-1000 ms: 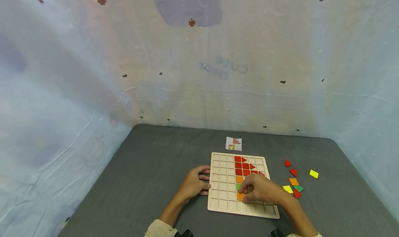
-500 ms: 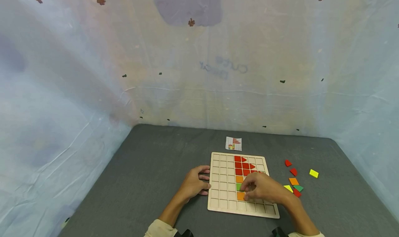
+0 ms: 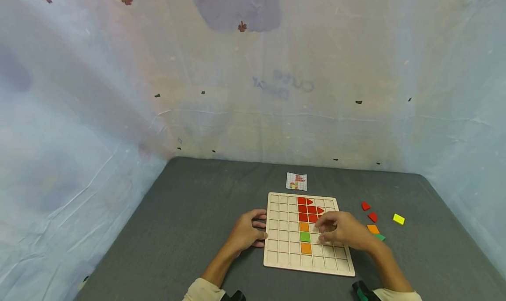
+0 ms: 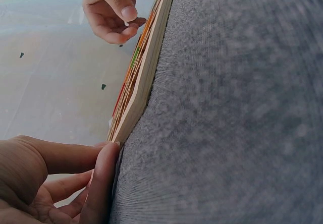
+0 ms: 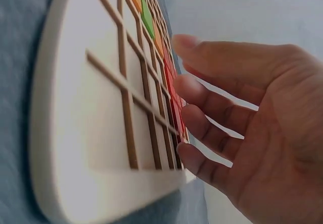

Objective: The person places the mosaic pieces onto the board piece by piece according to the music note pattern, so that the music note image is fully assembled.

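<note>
A wooden grid board lies on the dark table. Red square tiles and pointed red tiles fill cells near its top. Below them, a column holds an orange tile, a green tile and a lower orange tile. My left hand rests with thumb and fingers against the board's left edge; the left wrist view shows its fingertips at the rim. Over the board's right half hovers my right hand, fingers loosely bent and apart, holding nothing.
A small printed pattern card lies beyond the board. To the right are loose red pieces, an orange piece, a green piece and a yellow piece. A pale sheet hangs behind the table.
My right hand has lifted off the tiles near the lower orange one and moved right and away, uncovering the green tile. Its thumb and fingers have spread. My left hand stays put.
</note>
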{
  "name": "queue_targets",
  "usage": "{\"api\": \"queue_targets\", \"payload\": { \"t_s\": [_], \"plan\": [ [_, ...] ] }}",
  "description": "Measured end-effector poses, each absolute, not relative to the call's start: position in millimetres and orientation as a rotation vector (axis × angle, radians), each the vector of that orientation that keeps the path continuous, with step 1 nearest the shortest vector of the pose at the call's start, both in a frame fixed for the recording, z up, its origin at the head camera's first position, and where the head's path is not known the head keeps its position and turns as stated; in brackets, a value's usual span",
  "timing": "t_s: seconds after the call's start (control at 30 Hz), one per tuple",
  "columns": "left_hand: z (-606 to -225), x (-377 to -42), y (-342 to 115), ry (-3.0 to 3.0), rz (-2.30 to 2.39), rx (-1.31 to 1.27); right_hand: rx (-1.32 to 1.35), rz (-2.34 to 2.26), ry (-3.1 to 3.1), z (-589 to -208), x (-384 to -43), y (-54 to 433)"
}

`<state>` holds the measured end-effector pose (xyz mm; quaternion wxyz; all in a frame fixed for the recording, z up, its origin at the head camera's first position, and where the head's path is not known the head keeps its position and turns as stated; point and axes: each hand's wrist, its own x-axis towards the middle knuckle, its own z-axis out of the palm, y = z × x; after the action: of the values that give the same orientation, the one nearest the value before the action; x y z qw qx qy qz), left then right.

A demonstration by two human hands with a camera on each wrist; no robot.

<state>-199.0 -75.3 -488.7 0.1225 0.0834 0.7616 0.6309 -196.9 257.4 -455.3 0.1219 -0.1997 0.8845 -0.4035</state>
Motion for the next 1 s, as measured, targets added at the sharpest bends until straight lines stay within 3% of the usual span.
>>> {"api": "queue_targets", "payload": {
  "t_s": [0.57, 1.0],
  "plan": [
    [-489.1, -198.9, -74.9, 2.224, 1.856, 0.228, -0.334, -1.101, 2.783, -447.6, -200.2, 314.3],
    [-491.0, -200.8, -74.9, 2.246, 1.805, 0.215, -0.291, -0.947, 2.858, -448.2, -200.3, 364.5]
  ]
}}
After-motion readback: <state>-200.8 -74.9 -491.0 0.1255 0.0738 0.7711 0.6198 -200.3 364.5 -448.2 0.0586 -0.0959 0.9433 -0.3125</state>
